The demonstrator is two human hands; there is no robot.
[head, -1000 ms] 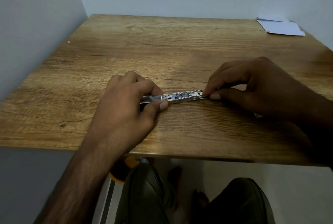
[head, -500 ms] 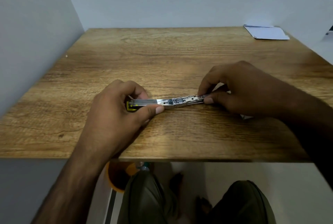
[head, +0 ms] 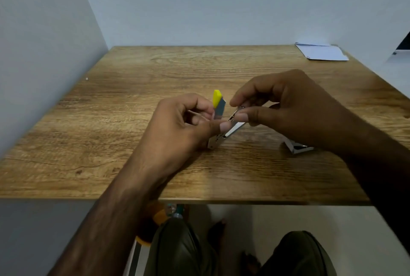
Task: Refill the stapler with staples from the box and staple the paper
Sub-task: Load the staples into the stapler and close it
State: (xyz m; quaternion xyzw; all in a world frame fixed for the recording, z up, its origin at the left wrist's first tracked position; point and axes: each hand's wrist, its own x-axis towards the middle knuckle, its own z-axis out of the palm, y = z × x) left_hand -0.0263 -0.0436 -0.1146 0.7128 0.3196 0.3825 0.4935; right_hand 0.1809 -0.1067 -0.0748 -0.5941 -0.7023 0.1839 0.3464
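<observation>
**A:** So the stapler point(head: 224, 124) is hinged open mid-tabletop point(head: 155, 71), yellow-tipped arm sticking up, metal rail slanting down to the wood. Left hand point(head: 177, 129) has its grip clamped on the lower part near the hinge, thumb against the rail. Right hand point(head: 286, 107) has thumb and forefinger pinched together at the rail's upper end. Can't tell if there's a strip of staples in there, too blurry.

**B:** What worries me: if that pinch slips, the spring pusher could snap, or a loose strip could break up and scatter. Also the stapler's only resting on one corner, so it could twist out of the left hand.

**A:** Yeah. Plus there's a small box point(head: 297, 145) right under the right forearm, partly hidden. A careless elbow probably shoves it.

**B:** Room-wise it looks fine though. Bare wood all around, near edge well back from the hands, wall on the left. Paper point(head: 321, 52) is way off in the far right corner, so that's a reach later.
</observation>
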